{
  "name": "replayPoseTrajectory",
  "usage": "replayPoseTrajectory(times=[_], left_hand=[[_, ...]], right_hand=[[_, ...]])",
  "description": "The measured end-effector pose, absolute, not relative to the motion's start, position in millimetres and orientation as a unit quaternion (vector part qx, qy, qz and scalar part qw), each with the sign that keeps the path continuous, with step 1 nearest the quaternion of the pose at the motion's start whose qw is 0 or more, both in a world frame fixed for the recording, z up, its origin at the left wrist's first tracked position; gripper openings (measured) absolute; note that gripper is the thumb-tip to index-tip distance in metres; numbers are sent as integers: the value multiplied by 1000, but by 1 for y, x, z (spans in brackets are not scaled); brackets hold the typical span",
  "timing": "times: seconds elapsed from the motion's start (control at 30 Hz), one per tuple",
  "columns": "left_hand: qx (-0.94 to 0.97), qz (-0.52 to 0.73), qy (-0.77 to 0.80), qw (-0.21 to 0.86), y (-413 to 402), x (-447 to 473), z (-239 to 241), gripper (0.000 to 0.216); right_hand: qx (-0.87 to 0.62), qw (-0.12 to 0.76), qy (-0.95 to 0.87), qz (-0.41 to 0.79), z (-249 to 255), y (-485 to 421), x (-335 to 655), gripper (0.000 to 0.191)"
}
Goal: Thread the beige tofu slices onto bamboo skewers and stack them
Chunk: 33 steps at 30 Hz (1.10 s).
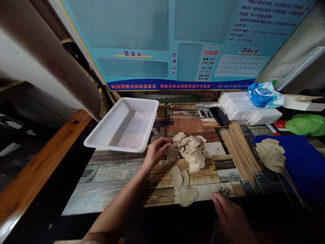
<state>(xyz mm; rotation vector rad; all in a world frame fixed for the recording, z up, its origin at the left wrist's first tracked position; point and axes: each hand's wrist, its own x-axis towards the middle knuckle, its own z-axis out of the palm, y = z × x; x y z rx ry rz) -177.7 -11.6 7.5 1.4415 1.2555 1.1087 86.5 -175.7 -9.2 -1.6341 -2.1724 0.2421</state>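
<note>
Thin, pale round slices (181,142) of some food lie in a loose heap on the wood-patterned table. At the heap's left edge is my left hand (157,154), its thumb and forefinger drawn together; whatever is between the tips is too small to make out. My right hand (230,215), at the table's front edge, is closed on the lower end of a thin wooden skewer (208,186). That skewer points up to a cluster of overlapping slices (195,161), which seem threaded on it. A few separate slices (188,197) lie nearer to me.
A white plastic tub (147,135) stands at the left. Bare skewers (240,152) lie right of the heap, beside loaded skewers (271,154) on a blue cloth (302,162). Behind are a phone (219,116), white packs (236,106) and a blue wipes pack (265,95).
</note>
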Motion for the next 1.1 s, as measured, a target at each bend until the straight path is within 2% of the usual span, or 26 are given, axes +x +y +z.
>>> replayPoseTrajectory(times=[0.1, 0.2, 0.3, 0.37, 0.47, 0.57, 0.63, 0.77, 1.1], left_hand=[[721, 349, 514, 307, -4, -199, 5, 15], [801, 217, 496, 256, -4, -206, 1, 27], [797, 219, 511, 234, -5, -203, 2, 17], [770, 288, 499, 274, -5, -198, 3, 10], [654, 389, 477, 440, -7, -185, 2, 19], [489, 433, 439, 617, -13, -171, -1, 28], [430, 437, 406, 678, -17, -164, -2, 31], [392, 442, 392, 705, -18, -161, -3, 33], [401, 479, 392, 676, -24, -154, -2, 31]], right_hand=[[-586, 218, -776, 84, -6, -175, 88, 35], [-583, 219, -777, 91, -5, -175, 87, 36], [-587, 217, -774, 99, -6, -176, 87, 36], [-584, 224, -773, 105, -5, -177, 85, 36], [-565, 229, -782, 133, -3, -177, 82, 34], [-556, 218, -788, 151, 0, -177, 79, 34], [-560, 212, -788, 145, -1, -177, 78, 36], [-562, 194, -791, 145, -8, -178, 80, 38], [-571, 184, -781, 177, -7, -179, 81, 36]])
